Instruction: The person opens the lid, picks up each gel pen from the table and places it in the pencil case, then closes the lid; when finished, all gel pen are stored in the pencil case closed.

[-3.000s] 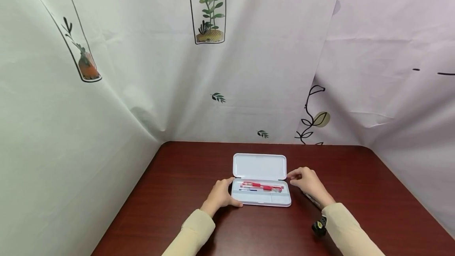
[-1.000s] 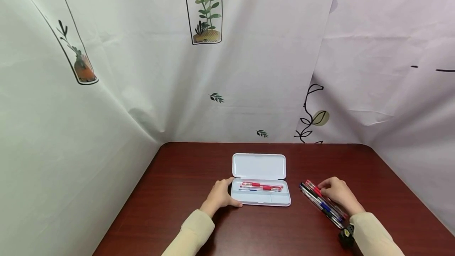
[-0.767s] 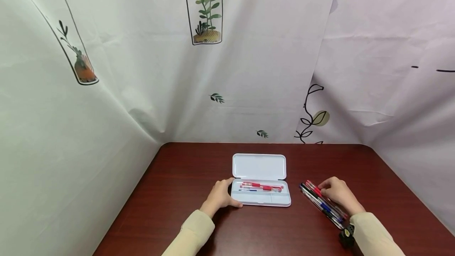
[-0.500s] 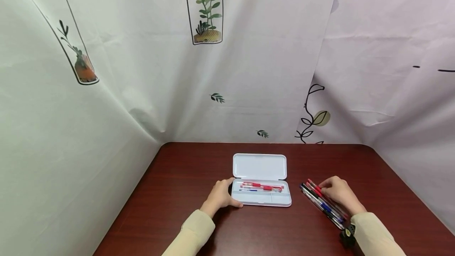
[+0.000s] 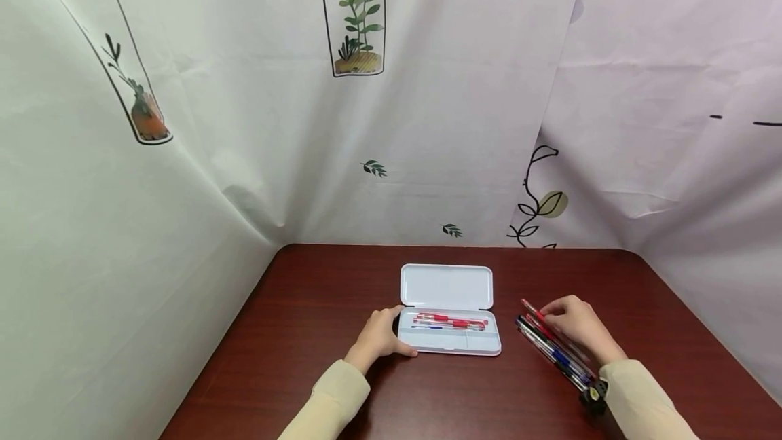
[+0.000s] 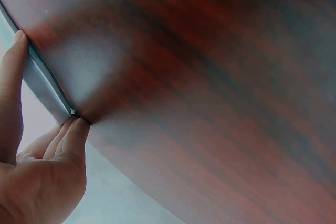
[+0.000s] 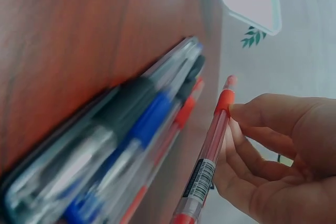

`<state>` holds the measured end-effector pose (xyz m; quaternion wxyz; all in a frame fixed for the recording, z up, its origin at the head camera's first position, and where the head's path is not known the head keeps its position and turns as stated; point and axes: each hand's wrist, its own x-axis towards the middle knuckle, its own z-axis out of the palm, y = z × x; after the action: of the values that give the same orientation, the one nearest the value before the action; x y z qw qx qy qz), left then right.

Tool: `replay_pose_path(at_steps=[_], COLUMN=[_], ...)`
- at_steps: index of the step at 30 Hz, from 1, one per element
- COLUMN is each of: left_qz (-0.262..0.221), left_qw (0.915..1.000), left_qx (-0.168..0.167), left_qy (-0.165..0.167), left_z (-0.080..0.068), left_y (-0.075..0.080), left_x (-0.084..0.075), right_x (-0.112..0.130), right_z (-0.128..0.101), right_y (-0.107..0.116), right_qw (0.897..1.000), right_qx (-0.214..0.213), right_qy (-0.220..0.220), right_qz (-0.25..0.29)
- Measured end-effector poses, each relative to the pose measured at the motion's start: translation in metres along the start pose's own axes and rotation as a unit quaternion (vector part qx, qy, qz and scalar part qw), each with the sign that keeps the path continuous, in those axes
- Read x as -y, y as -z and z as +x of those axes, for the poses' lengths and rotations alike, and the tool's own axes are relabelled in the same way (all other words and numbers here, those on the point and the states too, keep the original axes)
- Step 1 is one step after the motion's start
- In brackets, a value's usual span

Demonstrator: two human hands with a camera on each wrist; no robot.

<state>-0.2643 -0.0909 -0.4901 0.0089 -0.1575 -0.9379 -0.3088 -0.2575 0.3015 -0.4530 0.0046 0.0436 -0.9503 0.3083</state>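
A white pencil case (image 5: 430, 340) lies with its lid raised on the table. Several red pens (image 5: 449, 321) and a thin blue-tipped pen or refill (image 5: 425, 327) rest in its long compartment. My left hand (image 5: 377, 335) grips the case's left end, thumb at the front edge and fingers at the back corner. To the right, my right hand (image 5: 577, 323) pinches a red pen (image 7: 210, 140) between thumb and fingers near its red grip. That pen is tilted, its tip raised above the loose pens (image 5: 552, 352). These include black, blue and red ones lying side by side.
The dark red wooden table (image 5: 464, 399) meets a white printed curtain (image 5: 397, 121) at its back edge. A small black device (image 5: 592, 396) sits at the right wrist by the pens' near ends. The case's lid (image 5: 446, 287) leans back behind it.
My right hand has gone from beside the case rightward to the loose pens, pinched a red pen and raised its tip off the others. The left hand has stayed on the case.
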Motion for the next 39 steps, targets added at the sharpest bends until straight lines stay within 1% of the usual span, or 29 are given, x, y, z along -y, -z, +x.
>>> replay_pose_path(at_steps=[5, 9, 13, 16, 21, 24, 27, 30, 34, 39], left_qz=[0.003, 0.001, 0.000, 0.002, 0.001, 0.000, 0.003, 0.002, 0.001, -0.003], left_qw=[1.0000, 1.0000, 1.0000, 1.0000, 1.0000, 0.9999, 1.0000, 0.9999, 1.0000, 1.0000], left_qx=[-0.001, -0.001, -0.002, -0.006, -0.007, -0.009, -0.008, -0.009, -0.008, -0.004], left_qy=[-0.002, 0.000, -0.004, -0.007, -0.005, -0.006, -0.004, -0.007, -0.006, 0.000], left_z=[0.000, 0.001, 0.001, 0.001, 0.001, 0.001, 0.002, 0.002, 0.001, 0.000], left_y=[-0.001, -0.001, -0.002, -0.003, -0.003, -0.003, -0.003, -0.003, -0.003, -0.003], left_x=[0.001, 0.003, 0.004, 0.005, 0.005, 0.005, 0.005, 0.005, 0.005, 0.004], right_x=[0.011, 0.020, 0.028, 0.035, 0.047, 0.055, 0.062, 0.070, 0.081, 0.092], right_z=[0.003, 0.007, 0.010, 0.011, 0.014, 0.016, 0.019, 0.021, 0.024, 0.028], right_y=[-0.001, -0.004, -0.007, -0.010, -0.015, -0.018, -0.023, -0.029, -0.037, -0.049], right_qw=[1.000, 0.999, 0.999, 0.999, 0.999, 0.998, 0.998, 0.998, 0.997, 0.996], right_qx=[0.004, 0.001, -0.001, 0.005, 0.009, 0.013, 0.023, 0.025, 0.023, 0.031], right_qy=[0.011, 0.027, 0.032, 0.027, 0.035, 0.047, 0.037, 0.038, 0.048, 0.056], right_qz=[0.017, 0.016, 0.025, 0.035, 0.033, 0.028, 0.041, 0.047, 0.050, 0.062])
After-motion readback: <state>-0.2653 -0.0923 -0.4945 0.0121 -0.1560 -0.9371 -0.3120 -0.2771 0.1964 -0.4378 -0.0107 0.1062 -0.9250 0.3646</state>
